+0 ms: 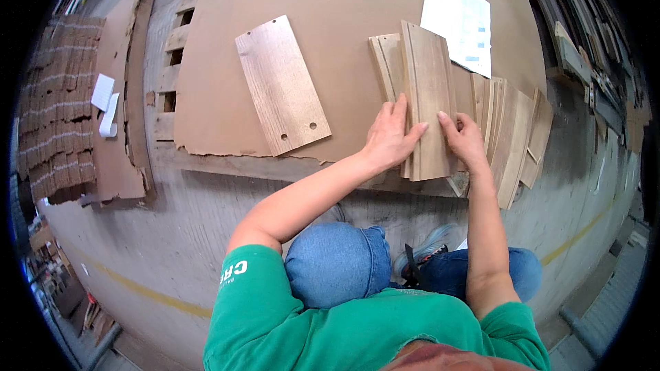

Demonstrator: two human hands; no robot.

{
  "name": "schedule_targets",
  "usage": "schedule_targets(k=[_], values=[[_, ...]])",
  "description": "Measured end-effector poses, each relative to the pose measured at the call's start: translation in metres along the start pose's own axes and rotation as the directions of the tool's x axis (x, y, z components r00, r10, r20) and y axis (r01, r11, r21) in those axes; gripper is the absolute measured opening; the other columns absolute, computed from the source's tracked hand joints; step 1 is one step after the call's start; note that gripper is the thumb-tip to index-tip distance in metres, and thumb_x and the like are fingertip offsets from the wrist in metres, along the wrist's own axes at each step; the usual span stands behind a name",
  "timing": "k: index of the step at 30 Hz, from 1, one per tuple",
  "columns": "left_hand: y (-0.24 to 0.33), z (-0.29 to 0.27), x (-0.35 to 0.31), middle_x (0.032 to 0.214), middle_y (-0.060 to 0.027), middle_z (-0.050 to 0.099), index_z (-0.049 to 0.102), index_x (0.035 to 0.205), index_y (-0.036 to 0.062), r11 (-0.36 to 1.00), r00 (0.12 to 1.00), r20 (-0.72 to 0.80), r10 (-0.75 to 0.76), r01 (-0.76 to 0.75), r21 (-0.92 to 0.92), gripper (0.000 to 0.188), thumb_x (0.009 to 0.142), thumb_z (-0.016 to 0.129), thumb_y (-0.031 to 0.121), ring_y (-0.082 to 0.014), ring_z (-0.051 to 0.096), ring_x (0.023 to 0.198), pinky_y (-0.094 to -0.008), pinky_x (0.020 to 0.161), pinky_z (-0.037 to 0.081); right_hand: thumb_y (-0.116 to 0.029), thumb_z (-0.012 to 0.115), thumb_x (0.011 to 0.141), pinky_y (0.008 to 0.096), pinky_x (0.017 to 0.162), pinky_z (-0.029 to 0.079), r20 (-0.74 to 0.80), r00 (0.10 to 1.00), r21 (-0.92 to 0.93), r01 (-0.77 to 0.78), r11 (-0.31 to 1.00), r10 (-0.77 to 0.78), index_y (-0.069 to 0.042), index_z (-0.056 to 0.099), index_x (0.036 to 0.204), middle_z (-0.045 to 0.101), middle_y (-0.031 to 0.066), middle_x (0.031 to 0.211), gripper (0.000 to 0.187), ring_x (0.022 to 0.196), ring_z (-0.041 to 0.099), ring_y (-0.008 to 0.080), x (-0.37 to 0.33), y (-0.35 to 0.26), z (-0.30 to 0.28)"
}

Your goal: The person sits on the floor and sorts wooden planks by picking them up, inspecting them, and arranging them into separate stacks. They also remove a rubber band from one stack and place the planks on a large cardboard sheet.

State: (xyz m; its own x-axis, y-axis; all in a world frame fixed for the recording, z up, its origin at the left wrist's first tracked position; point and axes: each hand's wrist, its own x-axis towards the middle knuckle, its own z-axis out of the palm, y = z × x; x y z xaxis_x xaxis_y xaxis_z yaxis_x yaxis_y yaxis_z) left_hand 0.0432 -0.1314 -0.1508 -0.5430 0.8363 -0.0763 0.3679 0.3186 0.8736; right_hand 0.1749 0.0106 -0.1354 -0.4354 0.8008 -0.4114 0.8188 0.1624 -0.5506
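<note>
Between my two hands is a grooved wooden board (427,69), tilted up against other boards. My left hand (393,134) grips its left edge, fingers along the side and thumb on the face. From the right, my right hand (465,139) closes on the opposite edge, thumb also on the face. Partly hidden behind it, another grooved board (388,62) leans. Several more wooden boards (512,137) stand in a slanted row to the right of my right hand. A separate flat wooden panel (283,86), with two larger holes at its near end, lies to the left.
A brown cardboard sheet (213,62) covers the pallet (168,82). On its far right lies a printed paper sheet (457,20). Stacked cardboard (58,103) stands at the left, near a white paper strip (108,117). Long wooden pieces (570,27) crowd the far right.
</note>
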Motion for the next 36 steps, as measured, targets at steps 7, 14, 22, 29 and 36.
schedule_targets(k=[7, 14, 22, 29, 36], values=[[-0.016, 0.010, -0.016, 0.105, -0.0203, 0.044, 0.035, 0.128, -0.0022, 0.999, 1.000, -0.003, -0.029, 0.029, 0.021, 0.069, 0.075, 0.069, 0.025, -0.0344, 0.050, 0.096, -0.0405, 0.081, 0.046, -0.040, 0.068, 0.076, 0.0320, 0.082, 0.045, -0.023, 0.977, -0.065, 0.210, 0.975, -0.212, 0.007, 0.051, 0.115, 0.059, 0.0212, 0.106, 0.064, 0.093, 0.058, 0.0263, 0.015, 0.022, -0.003], [-0.018, 0.020, -0.025, 0.112, -0.0235, 0.042, 0.032, 0.130, -0.0035, 0.952, 0.968, 0.105, -0.230, 0.246, -0.184, 0.071, 0.074, 0.069, 0.020, -0.0371, 0.047, 0.106, -0.0415, 0.089, 0.042, -0.025, 0.072, 0.074, 0.0278, 0.080, 0.046, 0.241, 0.969, 0.367, -0.046, 0.929, -0.047, 0.005, 0.050, 0.118, 0.061, 0.0113, 0.104, 0.058, 0.091, 0.057, 0.0170, 0.014, 0.019, -0.013], [-0.018, 0.033, -0.053, 0.128, -0.0246, 0.028, 0.023, 0.134, -0.0033, 0.978, 0.979, 0.178, -0.104, 0.133, -0.163, 0.081, 0.072, 0.070, 0.018, -0.0378, 0.047, 0.107, -0.0402, 0.092, 0.043, -0.017, 0.073, 0.072, 0.0306, 0.084, 0.045, 0.302, 0.949, 0.543, -0.095, 0.835, -0.088, 0.005, 0.051, 0.117, 0.061, 0.0119, 0.103, 0.055, 0.096, 0.056, 0.0169, 0.006, 0.040, -0.027], [-0.027, 0.031, -0.037, 0.116, -0.0175, 0.040, 0.026, 0.134, -0.0053, 0.872, 0.940, 0.138, -0.312, 0.341, -0.351, 0.088, 0.068, 0.075, 0.027, -0.0213, 0.052, 0.076, -0.0326, 0.073, 0.048, -0.026, 0.076, 0.070, 0.0318, 0.082, 0.048, 0.289, 0.953, 0.568, -0.097, 0.818, -0.087, 0.005, 0.051, 0.117, 0.061, 0.0127, 0.104, 0.062, 0.093, 0.059, 0.0192, 0.008, 0.033, -0.006], [-0.032, 0.007, -0.031, 0.118, -0.0170, 0.040, 0.030, 0.135, -0.0046, 0.913, 0.946, 0.129, -0.297, 0.321, -0.253, 0.079, 0.073, 0.070, 0.026, -0.0193, 0.053, 0.079, -0.0301, 0.073, 0.047, -0.035, 0.075, 0.068, 0.0328, 0.084, 0.047, 0.219, 0.968, 0.338, 0.047, 0.940, -0.127, 0.006, 0.052, 0.114, 0.062, 0.0175, 0.103, 0.066, 0.096, 0.060, 0.0227, 0.010, 0.010, 0.003]])
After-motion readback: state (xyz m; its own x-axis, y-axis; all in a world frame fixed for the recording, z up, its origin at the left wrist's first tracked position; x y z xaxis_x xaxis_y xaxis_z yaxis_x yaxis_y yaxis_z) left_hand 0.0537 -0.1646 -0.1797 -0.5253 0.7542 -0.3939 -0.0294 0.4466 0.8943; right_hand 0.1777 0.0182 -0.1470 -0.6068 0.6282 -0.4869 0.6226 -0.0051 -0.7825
